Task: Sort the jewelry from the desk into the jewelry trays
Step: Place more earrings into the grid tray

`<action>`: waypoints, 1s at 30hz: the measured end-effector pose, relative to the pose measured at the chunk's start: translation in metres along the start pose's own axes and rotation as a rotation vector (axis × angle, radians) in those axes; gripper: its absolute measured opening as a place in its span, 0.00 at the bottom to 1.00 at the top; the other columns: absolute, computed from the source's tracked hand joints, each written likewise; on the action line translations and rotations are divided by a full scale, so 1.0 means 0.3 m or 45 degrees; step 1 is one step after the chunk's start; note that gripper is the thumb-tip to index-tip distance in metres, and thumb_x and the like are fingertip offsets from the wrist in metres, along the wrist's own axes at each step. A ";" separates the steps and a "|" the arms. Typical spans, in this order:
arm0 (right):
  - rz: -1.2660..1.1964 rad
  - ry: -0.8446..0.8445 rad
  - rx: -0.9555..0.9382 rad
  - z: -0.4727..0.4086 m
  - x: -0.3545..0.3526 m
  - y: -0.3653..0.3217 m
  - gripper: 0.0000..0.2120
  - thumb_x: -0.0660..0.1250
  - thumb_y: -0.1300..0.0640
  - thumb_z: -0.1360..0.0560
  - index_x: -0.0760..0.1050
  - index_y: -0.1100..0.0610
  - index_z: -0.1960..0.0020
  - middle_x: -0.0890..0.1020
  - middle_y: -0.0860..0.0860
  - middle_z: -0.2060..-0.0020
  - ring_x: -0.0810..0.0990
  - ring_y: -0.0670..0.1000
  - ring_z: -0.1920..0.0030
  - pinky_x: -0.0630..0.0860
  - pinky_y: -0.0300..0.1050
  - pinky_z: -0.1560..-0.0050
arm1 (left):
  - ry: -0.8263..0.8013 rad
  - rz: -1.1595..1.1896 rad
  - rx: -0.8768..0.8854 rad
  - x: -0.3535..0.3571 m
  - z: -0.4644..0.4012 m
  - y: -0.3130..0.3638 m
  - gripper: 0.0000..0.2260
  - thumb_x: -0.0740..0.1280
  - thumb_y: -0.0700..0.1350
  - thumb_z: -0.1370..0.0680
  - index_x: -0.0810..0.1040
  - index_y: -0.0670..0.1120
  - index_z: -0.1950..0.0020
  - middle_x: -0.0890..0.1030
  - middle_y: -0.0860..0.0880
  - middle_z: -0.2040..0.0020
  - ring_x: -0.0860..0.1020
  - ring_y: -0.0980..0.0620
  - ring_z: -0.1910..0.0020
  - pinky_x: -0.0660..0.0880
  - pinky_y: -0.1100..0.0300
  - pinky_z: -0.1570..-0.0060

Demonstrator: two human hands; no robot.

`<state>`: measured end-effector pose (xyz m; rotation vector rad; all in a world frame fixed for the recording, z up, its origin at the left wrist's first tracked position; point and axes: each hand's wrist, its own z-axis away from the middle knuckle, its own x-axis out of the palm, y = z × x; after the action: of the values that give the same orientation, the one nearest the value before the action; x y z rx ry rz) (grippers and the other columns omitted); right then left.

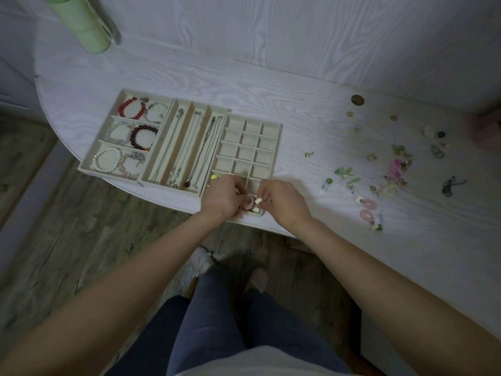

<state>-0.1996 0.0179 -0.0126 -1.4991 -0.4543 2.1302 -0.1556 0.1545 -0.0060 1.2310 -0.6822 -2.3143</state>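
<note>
Three cream jewelry trays sit on the white desk. The left tray [89, 158] holds bracelets, the middle tray [173, 131] holds necklaces, and the grid tray [271, 126] has many small cells. Over the grid tray's near cells, my left hand [225, 196] and my right hand [282, 199] meet. Both pinch a pink disc earring [249, 203] with white beads, just above a front cell. A yellow-green bead [214, 176] lies in a near left cell. Loose jewelry, including two pink disc earrings [367, 208], lies scattered on the desk to the right.
A green cylinder [84, 23] lies at the back left of the desk. Round gold pieces [357, 100] lie at the back right. A pink box [488, 128] sits at the right edge. The desk's curved front edge runs just below the trays; wooden floor lies beneath.
</note>
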 end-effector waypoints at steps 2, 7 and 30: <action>0.097 0.018 -0.024 0.001 0.004 -0.006 0.02 0.68 0.60 0.25 0.77 0.57 0.52 0.76 0.52 0.51 0.75 0.52 0.49 0.75 0.49 0.53 | 0.007 -0.111 -0.001 0.004 0.003 0.004 0.01 0.70 0.43 0.25 0.79 0.47 0.57 0.82 0.47 0.59 0.80 0.51 0.68 0.80 0.54 0.60; 0.174 -0.022 0.014 -0.009 -0.007 -0.018 0.05 0.69 0.58 0.25 0.77 0.58 0.51 0.75 0.53 0.50 0.76 0.54 0.49 0.74 0.49 0.53 | 0.018 -0.269 -0.030 0.013 0.002 0.016 0.05 0.71 0.47 0.26 0.81 0.46 0.54 0.82 0.48 0.56 0.79 0.49 0.54 0.72 0.58 0.61; 0.193 -0.045 0.121 -0.024 -0.010 -0.044 0.06 0.63 0.63 0.23 0.77 0.59 0.50 0.74 0.55 0.47 0.76 0.56 0.49 0.75 0.51 0.51 | -0.021 -0.515 0.321 -0.022 0.020 -0.017 0.09 0.64 0.44 0.23 0.82 0.51 0.46 0.71 0.48 0.46 0.75 0.47 0.48 0.72 0.55 0.56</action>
<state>-0.1893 0.0271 -0.0056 -1.4870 -0.2549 2.2635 -0.1580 0.1636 -0.0019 1.5890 -0.8130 -2.6242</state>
